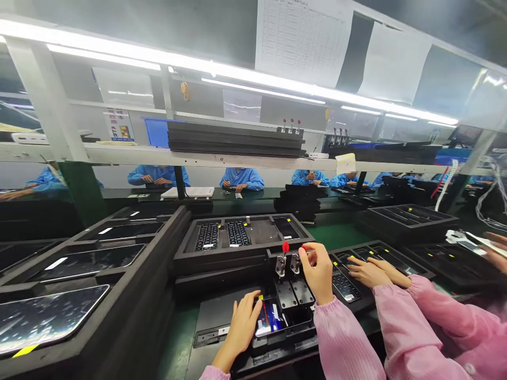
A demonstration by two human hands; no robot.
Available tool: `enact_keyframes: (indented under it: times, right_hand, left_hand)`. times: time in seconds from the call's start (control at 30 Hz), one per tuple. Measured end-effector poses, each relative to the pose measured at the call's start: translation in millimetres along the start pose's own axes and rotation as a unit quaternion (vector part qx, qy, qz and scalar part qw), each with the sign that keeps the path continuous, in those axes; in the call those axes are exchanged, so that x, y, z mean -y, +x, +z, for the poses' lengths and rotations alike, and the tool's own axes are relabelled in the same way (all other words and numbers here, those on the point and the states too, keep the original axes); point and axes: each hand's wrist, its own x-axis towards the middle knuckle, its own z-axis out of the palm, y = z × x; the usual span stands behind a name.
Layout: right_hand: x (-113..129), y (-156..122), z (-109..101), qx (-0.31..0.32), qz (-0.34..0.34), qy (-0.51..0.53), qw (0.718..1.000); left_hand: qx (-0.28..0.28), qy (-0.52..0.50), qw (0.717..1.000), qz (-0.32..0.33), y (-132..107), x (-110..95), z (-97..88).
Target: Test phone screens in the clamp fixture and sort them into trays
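A black clamping fixture [285, 338] stands on the bench before me, with two metal toggle clamps [281, 266] on its back edge. In the fixture lies a phone screen panel [267, 318] with a blue sheen and a yellow tab, partly under the black pressing blocks [288, 296]. Along the panel's left edge rests my left hand [242, 322], its fingers stretched out. My right hand [318, 269] pinches the red-tipped handle [304, 247] of the right toggle clamp. The other clamp's red handle [285, 246] points upward, untouched.
A black foam tray [182, 257] with phone parts sits behind the fixture. Stacked foam trays [130, 295] holding phone screens rise at left. Close on my right, a co-worker's hands [372, 272] work over another tray. A white shelf [237, 158] crosses above; people in blue sit beyond.
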Motion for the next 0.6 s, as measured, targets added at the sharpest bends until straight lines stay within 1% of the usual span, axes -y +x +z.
enact_keyframes:
  times: [0.1,0.17,0.2,0.27,0.33,0.37,0.43,0.5,0.6]
  right_hand:
    - [5.0,13.8,-4.6,0.045,-0.032,-0.017,0.998]
    - [4.1,14.4,-7.3,0.063,-0.038,-0.023,0.997]
    - [2.0,10.9,-8.6,0.061,-0.041,-0.026,0.997]
    - [-5.8,-4.5,-10.6,0.033,-0.05,-0.032,0.998]
    - [-18.0,-28.9,-10.5,-0.008,-0.068,-0.044,0.997]
    - [-25.1,-42.3,-9.6,-0.013,-0.081,-0.055,0.995]
    - [-39.1,-66.2,-7.0,0.01,-0.109,-0.078,0.991]
    - [-49.0,-80.4,-5.2,0.043,-0.12,-0.101,0.987]
    - [-52.4,-80.5,-5.7,0.074,-0.092,-0.1,0.988]
  left_hand:
    - [0.002,-0.006,1.0,-0.008,1.2,1.5,-1.0]
    - [0.003,-0.007,1.0,-0.011,0.3,3.0,-2.6]
    - [0.002,-0.007,1.0,-0.012,-0.2,3.6,-3.1]
    - [-0.002,-0.004,1.0,-0.017,-0.3,5.0,-3.2]
    - [-0.004,-0.002,1.0,-0.021,1.1,6.6,-2.4]
    - [-0.005,0.0,1.0,-0.023,2.4,7.5,-1.7]
    - [-0.009,0.003,1.0,-0.027,5.1,9.3,-0.1]
    - [-0.015,0.007,0.999,-0.028,7.4,10.7,1.5]
    - [-0.021,0.007,0.999,-0.024,8.7,11.6,2.9]
